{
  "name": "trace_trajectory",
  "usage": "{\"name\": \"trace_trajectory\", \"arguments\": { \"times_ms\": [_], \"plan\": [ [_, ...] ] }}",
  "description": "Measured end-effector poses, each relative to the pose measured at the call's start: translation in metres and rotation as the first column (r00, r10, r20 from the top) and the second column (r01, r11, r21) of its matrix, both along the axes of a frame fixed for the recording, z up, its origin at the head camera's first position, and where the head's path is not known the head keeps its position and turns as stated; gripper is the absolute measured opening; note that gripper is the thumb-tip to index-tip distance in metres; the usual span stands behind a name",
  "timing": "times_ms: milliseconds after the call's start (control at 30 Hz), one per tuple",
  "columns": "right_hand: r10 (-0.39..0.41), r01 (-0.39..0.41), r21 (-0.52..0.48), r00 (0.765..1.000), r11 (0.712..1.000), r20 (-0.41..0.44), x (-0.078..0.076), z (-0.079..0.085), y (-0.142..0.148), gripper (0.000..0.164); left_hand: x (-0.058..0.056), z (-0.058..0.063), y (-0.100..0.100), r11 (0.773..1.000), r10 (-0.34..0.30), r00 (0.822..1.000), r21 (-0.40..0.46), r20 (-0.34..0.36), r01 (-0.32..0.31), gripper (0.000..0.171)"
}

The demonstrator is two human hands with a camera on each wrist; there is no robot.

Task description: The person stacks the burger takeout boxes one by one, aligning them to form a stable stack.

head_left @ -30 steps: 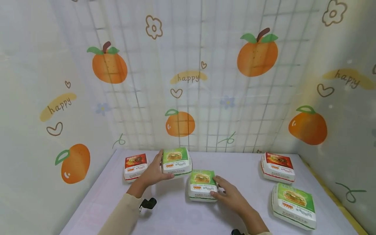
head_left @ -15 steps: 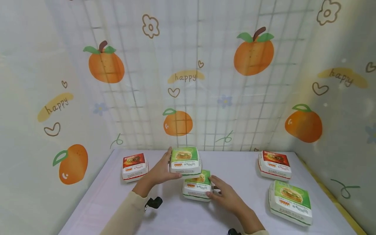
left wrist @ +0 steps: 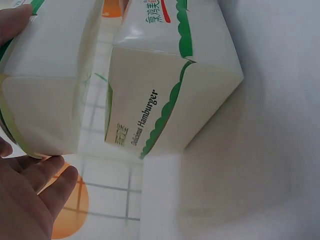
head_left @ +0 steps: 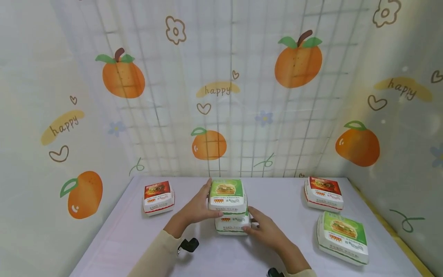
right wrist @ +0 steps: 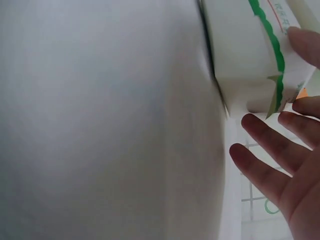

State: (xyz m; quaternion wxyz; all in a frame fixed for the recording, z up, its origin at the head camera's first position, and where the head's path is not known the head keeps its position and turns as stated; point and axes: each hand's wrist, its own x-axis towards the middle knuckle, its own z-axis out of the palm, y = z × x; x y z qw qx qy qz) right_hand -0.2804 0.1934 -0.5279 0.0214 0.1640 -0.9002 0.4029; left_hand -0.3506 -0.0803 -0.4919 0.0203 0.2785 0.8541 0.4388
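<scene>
My left hand (head_left: 195, 209) grips a white hamburger box (head_left: 227, 198) with a green top, thumb along its front and fingers at its left side. Directly below is a second green-topped hamburger box (head_left: 232, 225), its top largely hidden by the first. The left wrist view shows a gap between the upper box (left wrist: 45, 80) and the lower box (left wrist: 150, 100). My right hand (head_left: 268, 227) holds the lower box by its right side. In the right wrist view, its thumb lies over the front and the forefinger meets the corner, while other fingers spread apart.
A red-topped hamburger box (head_left: 159, 197) sits at the back left of the pale table (head_left: 277, 192). At the right stand another red-topped box (head_left: 323, 194) and a larger green-topped box (head_left: 342, 237). A printed curtain (head_left: 252, 146) encloses the back and sides.
My left hand has carried the upper hamburger box rightward, then down over the lower one. The right hand has kept its place at the lower box. The other boxes stay put.
</scene>
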Motion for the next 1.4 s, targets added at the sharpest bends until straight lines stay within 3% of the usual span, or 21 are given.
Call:
{"name": "trace_trajectory", "arguments": {
  "times_ms": [267, 600, 867, 1100, 1400],
  "plan": [
    [0.02, -0.021, -0.019, 1.0, 1.0, -0.022, 0.0, -0.001, -0.001, 0.072, 0.0, -0.003, 0.008, 1.0, -0.004, 0.999, -0.023, -0.039, 0.003, 0.13],
    [0.029, -0.029, -0.02, 0.999, 0.999, -0.031, -0.001, -0.004, 0.0, 0.059, 0.01, -0.002, 0.012, 0.999, 0.001, 1.0, -0.046, -0.024, -0.002, 0.131],
    [0.042, -0.042, 0.008, 0.999, 0.999, -0.024, 0.002, -0.003, 0.002, 0.071, 0.01, -0.007, 0.012, 0.998, 0.013, 1.0, -0.065, 0.001, -0.013, 0.131],
    [0.046, -0.046, -0.001, 0.999, 0.999, -0.03, 0.002, 0.0, 0.003, 0.067, 0.007, -0.009, 0.012, 0.998, 0.007, 1.0, -0.057, 0.019, -0.006, 0.128],
    [0.037, -0.036, 0.012, 0.999, 0.999, -0.027, 0.003, -0.002, 0.003, 0.068, 0.006, -0.016, 0.01, 0.995, 0.028, 0.999, -0.091, -0.02, -0.029, 0.128]
  ]
}}
